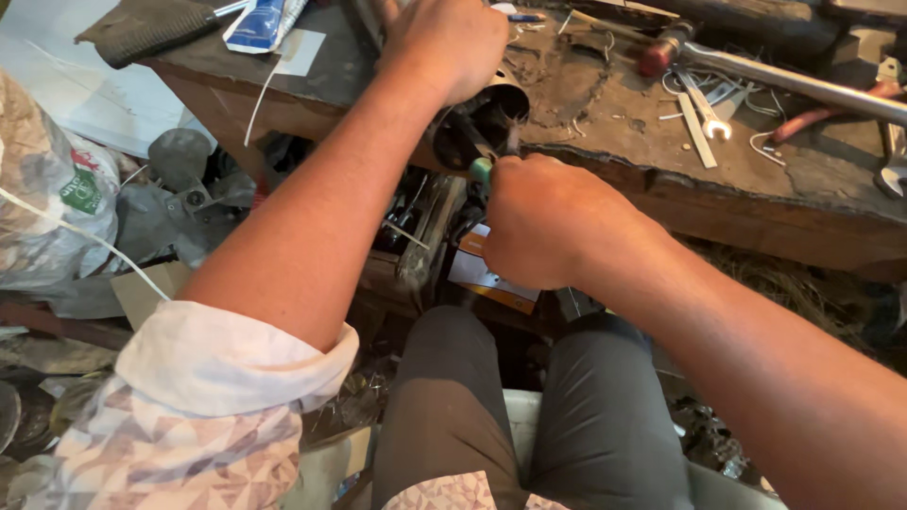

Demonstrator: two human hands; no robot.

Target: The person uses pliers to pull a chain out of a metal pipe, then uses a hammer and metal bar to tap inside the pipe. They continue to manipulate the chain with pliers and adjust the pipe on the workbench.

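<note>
The left hand [444,47] is closing over the top of a cylindrical metal housing [482,118] — it looks like a small motor body — and is pinning it at the front edge of a worn wooden workbench [605,104]. The housing's open mouth is facing toward the person and slightly down, so its long axis is running from the bench edge back under the left palm, away from the body.

The right hand [543,222] is curling into a tight fist just below and in front of that mouth, gripping a tool with a green handle [482,170]; only the butt of the handle is showing above the knuckles, and a thin dark shaft is pointing up into the opening. It is probably a screwdriver, though the tip is hidden inside the housing. So the tool is lying nearly in line with the housing's axis, the right hand is working at the open end, and the left hand is holding the far, closed side.

Behind the hands, the bench is carrying a hammer [756,61] with a long metal handle, an open-ended spanner [704,109] and bits of loose wire. At the far left corner a blue-and-white tube [260,24] is resting beside a dark ribbed grip [142,28]. Below the bench, scrap metal parts and a crumpled plastic bag [47,189] are piling up beside the person's grey trousers [529,416].
</note>
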